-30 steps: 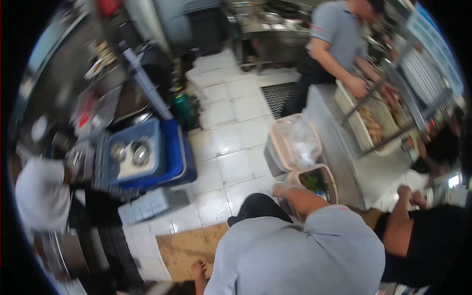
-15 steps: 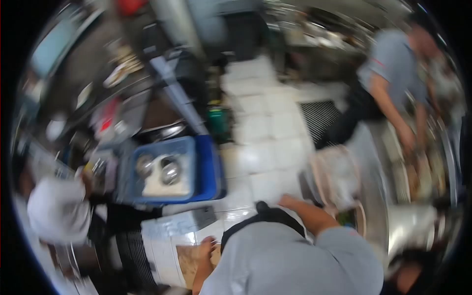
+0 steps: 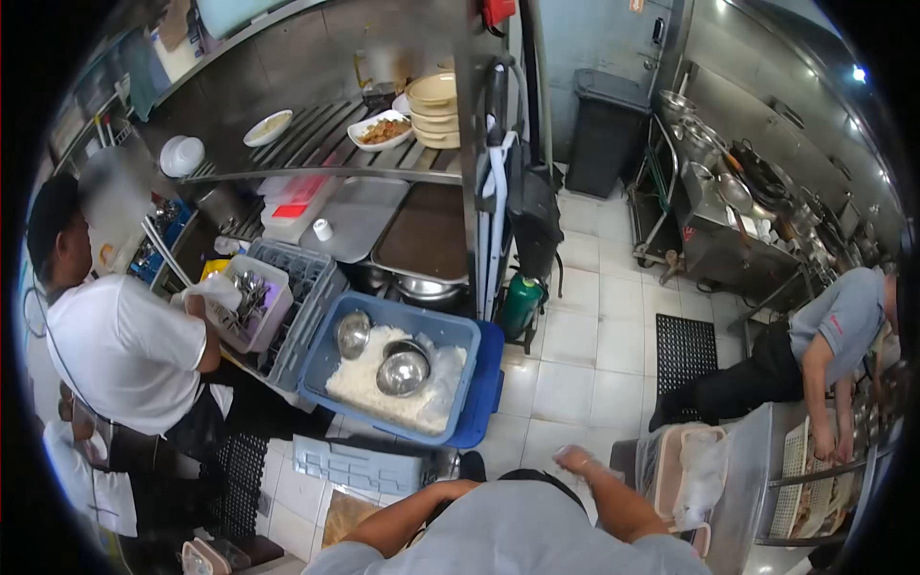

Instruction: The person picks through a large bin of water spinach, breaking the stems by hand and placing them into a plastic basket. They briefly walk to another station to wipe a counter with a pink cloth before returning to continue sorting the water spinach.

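Note:
My right hand (image 3: 573, 460) is in front of my waist, fingers curled together; a thin translucent film shows beside it, and what the fingers hold is too small to tell. My left hand (image 3: 462, 488) rests against my waist, its fingers hidden. Ahead and to the left, a blue-grey tub (image 3: 311, 369) holds white rice (image 3: 356, 381) with a metal bowl (image 3: 402, 373) and a metal strainer-like bowl (image 3: 353, 333) on it. A darker blue tub (image 3: 490, 369) shows under its right side. Clear plastic (image 3: 443, 383) lies at the tub's right end.
A person in white (image 3: 134, 350) stands left by a cutlery bin (image 3: 259, 307). A person in grey (image 3: 839, 321) reaches into a basket (image 3: 793, 474) at right. Pink containers (image 3: 668, 474) stand near my right arm. A grey crate (image 3: 364, 465) and black mats (image 3: 685, 355) lie on the floor.
The view has turned and sharpened, showing more of the shelf and stove. My left hand has moved from low at my side to my waist. My right hand has come forward of my waist.

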Motion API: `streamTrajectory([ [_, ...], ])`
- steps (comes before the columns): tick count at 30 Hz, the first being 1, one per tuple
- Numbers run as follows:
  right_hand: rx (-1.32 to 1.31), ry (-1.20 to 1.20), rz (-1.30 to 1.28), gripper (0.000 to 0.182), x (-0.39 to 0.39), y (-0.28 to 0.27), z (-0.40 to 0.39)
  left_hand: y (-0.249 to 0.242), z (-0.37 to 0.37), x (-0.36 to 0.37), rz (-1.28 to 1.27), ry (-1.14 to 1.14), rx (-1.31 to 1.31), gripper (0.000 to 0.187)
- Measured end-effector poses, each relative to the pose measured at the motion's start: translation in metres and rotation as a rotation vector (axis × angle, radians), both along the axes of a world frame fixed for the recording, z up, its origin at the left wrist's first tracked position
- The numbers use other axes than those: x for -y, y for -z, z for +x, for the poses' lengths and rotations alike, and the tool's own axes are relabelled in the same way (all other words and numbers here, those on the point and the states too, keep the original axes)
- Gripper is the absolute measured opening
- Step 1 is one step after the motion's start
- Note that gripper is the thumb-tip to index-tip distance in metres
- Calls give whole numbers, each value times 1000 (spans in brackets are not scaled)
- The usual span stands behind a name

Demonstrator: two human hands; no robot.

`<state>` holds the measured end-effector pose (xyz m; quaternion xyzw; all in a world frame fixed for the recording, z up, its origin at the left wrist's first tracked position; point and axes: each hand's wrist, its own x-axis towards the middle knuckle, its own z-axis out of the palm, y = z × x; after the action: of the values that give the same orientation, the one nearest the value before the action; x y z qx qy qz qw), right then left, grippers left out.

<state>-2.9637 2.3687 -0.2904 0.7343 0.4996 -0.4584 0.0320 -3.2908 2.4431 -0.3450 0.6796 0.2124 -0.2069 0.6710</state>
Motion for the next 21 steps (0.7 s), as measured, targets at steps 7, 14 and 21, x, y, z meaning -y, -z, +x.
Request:
streamTrajectory([
  [7, -68, 230, 71, 32, 26, 76, -35, -121, 77, -60, -381, -35, -207, 63],
  [14, 238, 633, 193, 24, 110, 45, 6, -62, 87, -134, 13, -116, -191, 61],
  [21, 306, 465, 99, 25, 195, 36, -40, -60, 135, -138, 167, 43, -184, 60],
])
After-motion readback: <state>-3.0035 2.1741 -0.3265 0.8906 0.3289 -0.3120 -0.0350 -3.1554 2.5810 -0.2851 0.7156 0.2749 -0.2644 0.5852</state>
